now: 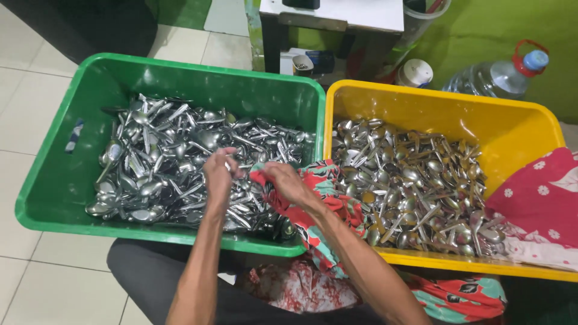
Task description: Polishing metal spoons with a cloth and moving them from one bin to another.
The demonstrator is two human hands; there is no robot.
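Two hands over the green tub of spoons

The left hand is pinching one spoon, at 9 o'clock from the right hand, which is grasping the red patterned cloth.

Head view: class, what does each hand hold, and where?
Left hand pinches a spoon, which end unclear. Right hand grips the patterned cloth at its upper edge.

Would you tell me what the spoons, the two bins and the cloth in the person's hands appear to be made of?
The spoons look like polished metal, probably stainless steel: silvery, with bright reflections. The green bin and yellow bin look like moulded plastic: smooth, glossy, uniformly coloured walls with rounded rims. The cloth by the right hand seems a thin woven fabric, soft and creased, printed red and teal. The left hand holds a spoon.
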